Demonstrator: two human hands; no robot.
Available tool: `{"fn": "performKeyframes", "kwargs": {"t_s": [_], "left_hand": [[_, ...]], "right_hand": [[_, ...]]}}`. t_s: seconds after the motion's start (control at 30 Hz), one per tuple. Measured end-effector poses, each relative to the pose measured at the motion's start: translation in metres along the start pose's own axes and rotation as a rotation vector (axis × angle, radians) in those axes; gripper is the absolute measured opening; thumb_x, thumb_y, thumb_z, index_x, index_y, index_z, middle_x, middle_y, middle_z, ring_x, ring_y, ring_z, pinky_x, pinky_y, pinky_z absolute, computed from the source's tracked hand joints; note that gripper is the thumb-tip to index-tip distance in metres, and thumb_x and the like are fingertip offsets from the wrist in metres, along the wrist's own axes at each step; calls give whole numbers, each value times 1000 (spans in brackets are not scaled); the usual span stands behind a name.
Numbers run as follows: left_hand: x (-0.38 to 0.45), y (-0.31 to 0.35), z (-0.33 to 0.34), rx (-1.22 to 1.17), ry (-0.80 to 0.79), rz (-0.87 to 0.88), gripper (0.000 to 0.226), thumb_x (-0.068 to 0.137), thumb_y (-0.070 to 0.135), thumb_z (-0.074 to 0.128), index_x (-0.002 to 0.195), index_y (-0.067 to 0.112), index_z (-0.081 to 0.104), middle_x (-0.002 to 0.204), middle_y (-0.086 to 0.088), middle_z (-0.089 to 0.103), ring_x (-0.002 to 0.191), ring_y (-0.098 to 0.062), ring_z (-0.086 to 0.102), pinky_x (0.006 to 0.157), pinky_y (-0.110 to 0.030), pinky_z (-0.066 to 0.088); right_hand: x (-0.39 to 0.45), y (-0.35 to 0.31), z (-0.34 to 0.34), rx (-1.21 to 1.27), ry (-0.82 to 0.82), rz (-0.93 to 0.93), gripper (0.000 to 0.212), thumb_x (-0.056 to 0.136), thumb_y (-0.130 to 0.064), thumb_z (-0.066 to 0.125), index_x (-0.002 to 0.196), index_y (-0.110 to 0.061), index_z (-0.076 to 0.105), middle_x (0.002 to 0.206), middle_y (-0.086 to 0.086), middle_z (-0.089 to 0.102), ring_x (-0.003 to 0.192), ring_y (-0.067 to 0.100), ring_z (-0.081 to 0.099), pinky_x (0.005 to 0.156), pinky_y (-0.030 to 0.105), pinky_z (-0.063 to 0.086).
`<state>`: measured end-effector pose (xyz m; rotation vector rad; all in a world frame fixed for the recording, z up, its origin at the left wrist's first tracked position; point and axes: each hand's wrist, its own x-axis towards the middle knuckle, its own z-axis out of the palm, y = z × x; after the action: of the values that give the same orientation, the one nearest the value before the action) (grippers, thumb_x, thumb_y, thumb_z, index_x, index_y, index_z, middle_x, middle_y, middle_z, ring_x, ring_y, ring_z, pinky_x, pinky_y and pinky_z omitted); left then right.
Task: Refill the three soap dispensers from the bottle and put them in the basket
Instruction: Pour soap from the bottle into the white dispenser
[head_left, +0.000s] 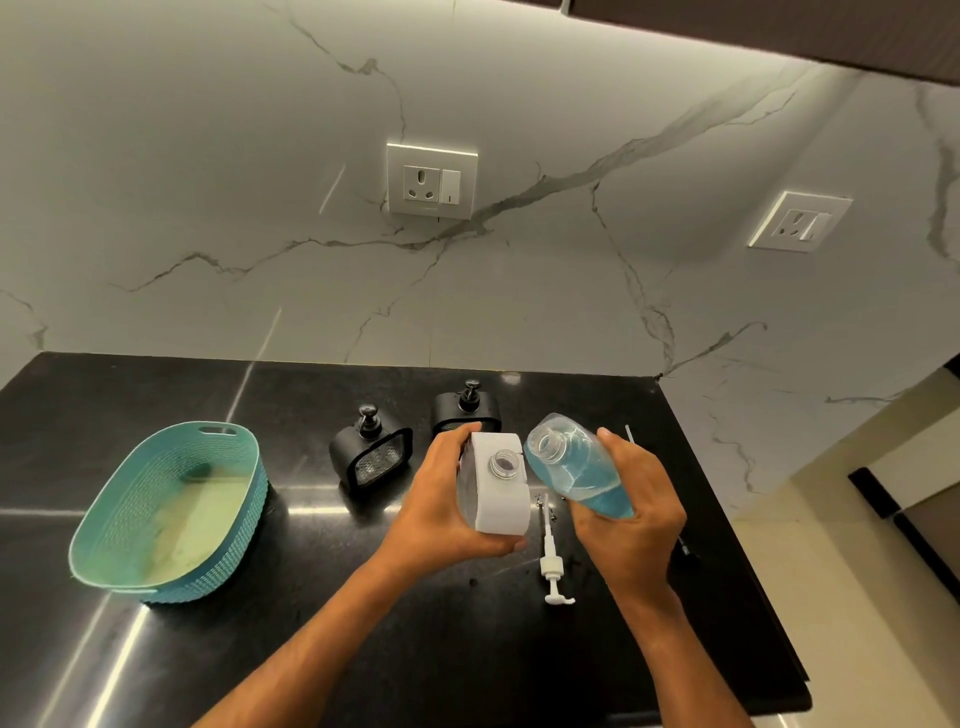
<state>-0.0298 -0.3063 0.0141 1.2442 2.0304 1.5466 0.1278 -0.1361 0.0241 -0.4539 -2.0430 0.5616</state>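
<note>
White dispenser (500, 486), boxy matte plastic, neck uncapped, frame centre, gripped by left hand (444, 512). Right hand (631, 512) grips clear bottle (576, 465), blue liquid, tilted. Teal woven basket (171, 512) at left.

Light falls from a strip under the cabinet (779, 31) at the top, washing the marble wall (208, 156) brightest near its upper edge and dimmer toward the worktop (156, 675). The polished black worktop throws back long white streaks of glare, strongest at its near left corner and along its left half. Wide-angle distortion bends the worktop's edges and tilts the wall sockets (432, 179). Focus looks fairly even, though the far right edge seems soft and dim.
</note>
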Motion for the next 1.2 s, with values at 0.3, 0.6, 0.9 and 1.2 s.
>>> {"fn": "performKeyframes", "kwargs": {"t_s": [0.3,0.6,0.9,1.2], "left_hand": [[-3,12,-5,2,34,15,115,53,38,102,147,34,35,140,14,46,131,1,47,101,-6,39],[-4,15,-7,5,33,16,118,54,44,101,151,27,35,141,12,45,132,-2,47,103,-7,40],[-6,16,-8,16,41,23,112,54,43,100,144,39,34,140,14,46,132,0,46,101,-3,36],[-4,12,-8,25,44,20,114,54,45,100,145,41,32,140,16,44,132,3,45,100,-1,36]], "right_hand": [[3,-1,-4,-117,-13,-97,66,78,-28,83,132,2,63,127,14,66,121,29,62,88,47,63],[4,6,-7,-188,-48,-190,77,69,-12,94,137,-4,59,133,13,64,128,31,59,93,54,59],[7,4,-10,-245,-63,-218,77,67,-6,93,137,-4,60,134,13,64,127,33,59,94,56,57],[11,3,-11,-262,-58,-236,82,67,-6,93,140,-12,56,135,13,65,128,34,59,100,57,54]]}}
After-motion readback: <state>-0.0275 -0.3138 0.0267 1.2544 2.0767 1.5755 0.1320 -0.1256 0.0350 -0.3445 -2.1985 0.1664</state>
